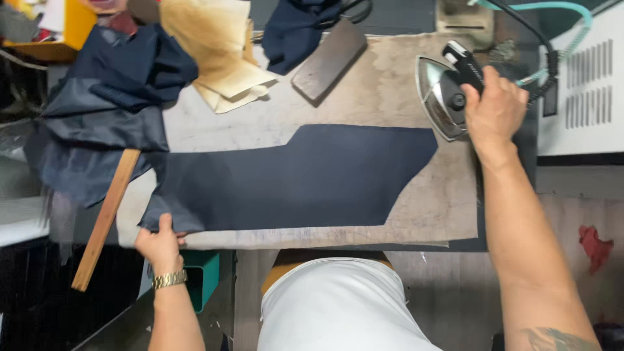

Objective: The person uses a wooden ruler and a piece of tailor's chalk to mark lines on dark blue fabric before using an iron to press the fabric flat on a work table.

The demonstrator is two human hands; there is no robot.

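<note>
**Head view: iron held off the cloth, corner pinned**

Head camera looks down on a worn, stained pressing board (pixel 429 195) with 1 cut piece of navy fabric (pixel 305 179) lying flat across it. The right hand (pixel 495 109) is closed around the black handle of a steam iron (pixel 445 91), which sits on the board just beyond the cloth's right edge, touching the board but not the navy piece. The left hand (pixel 159 244) pinches the near-left corner of the fabric, thumb on top, fingers curled under the edge; a gold watch band sits at that wrist.

To do this well, my judgement is that the left hand should keep the corner taut and flat while the iron glides from the right end toward it, moving with the length of the piece so no fold gets pressed in. Fingers are best kept clear of the soleplate's path.

The navy piece is long, with a stepped upper edge and a slanted right end, matte, smooth and apparently free of creases. It reaches from under the left hand to just short of the right hand.

Left of the left hand a wooden stick (pixel 104 221) leans off the board, with a heap of dark cloth (pixel 110 110) above it. Between the hands, farther away, lie tan paper patterns (pixel 221 52) and a dark rectangular block (pixel 328 62).
</note>
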